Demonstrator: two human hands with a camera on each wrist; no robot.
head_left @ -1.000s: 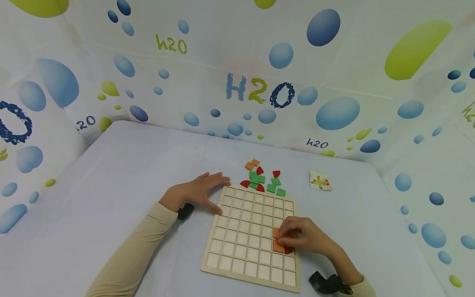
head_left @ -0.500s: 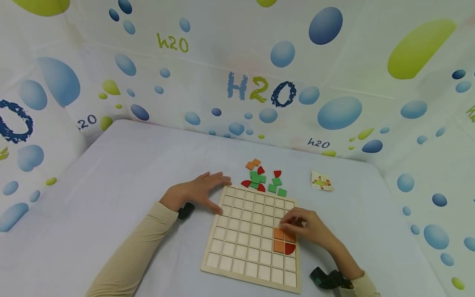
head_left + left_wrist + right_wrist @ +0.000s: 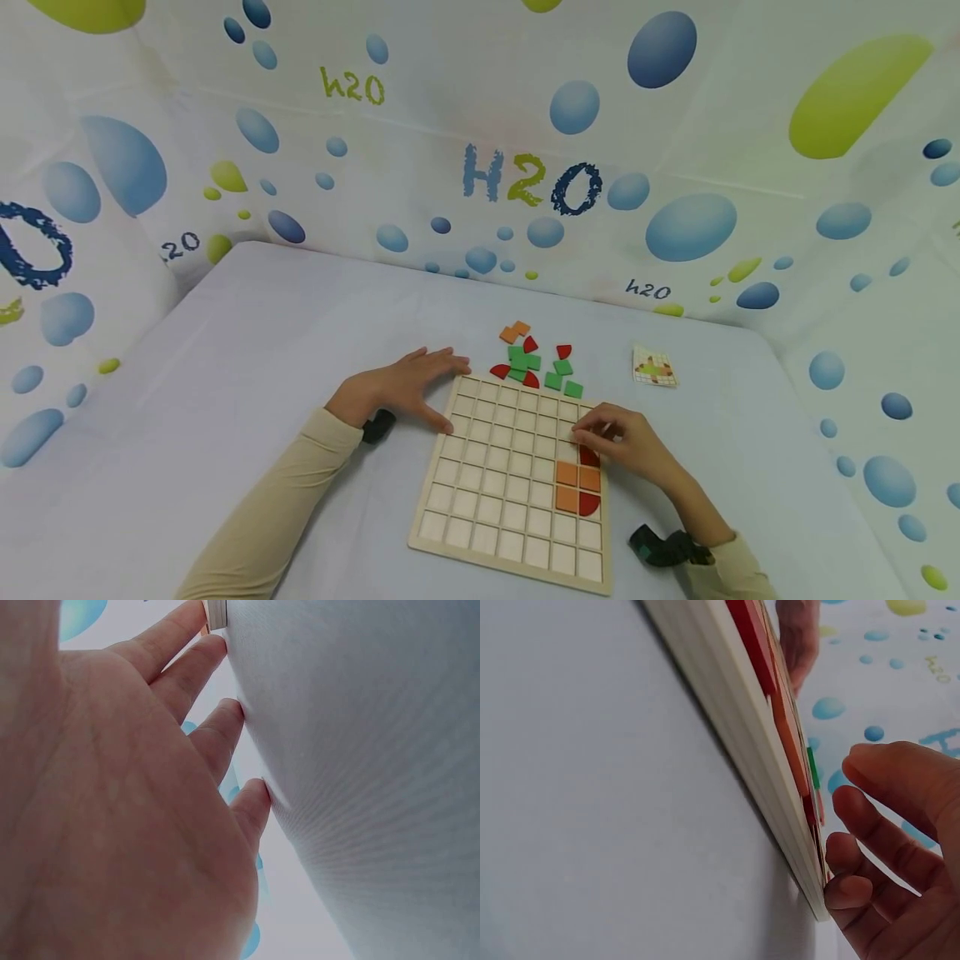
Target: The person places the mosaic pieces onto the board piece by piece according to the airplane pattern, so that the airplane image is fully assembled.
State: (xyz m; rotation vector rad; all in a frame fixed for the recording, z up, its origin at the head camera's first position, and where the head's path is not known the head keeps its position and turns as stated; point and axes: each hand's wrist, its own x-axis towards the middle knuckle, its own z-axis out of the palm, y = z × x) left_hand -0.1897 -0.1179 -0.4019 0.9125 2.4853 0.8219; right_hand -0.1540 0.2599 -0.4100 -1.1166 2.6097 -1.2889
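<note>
The board [image 3: 493, 458] is lying at the near middle, three orange squares [image 3: 566, 472] and two red pieces [image 3: 588, 504] sitting along its right side. The left hand [image 3: 401, 385] is spreading its fingers against the left edge; the right hand [image 3: 624, 435], loosely curled, holding nothing, is reaching over the right.

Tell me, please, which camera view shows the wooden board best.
The head view. It looks down on the wooden board, so most of its top shows, though the right hand hides a little. The right wrist view gives mainly its side edge. The left wrist view has only a bit of edge, beside the left hand.
</note>
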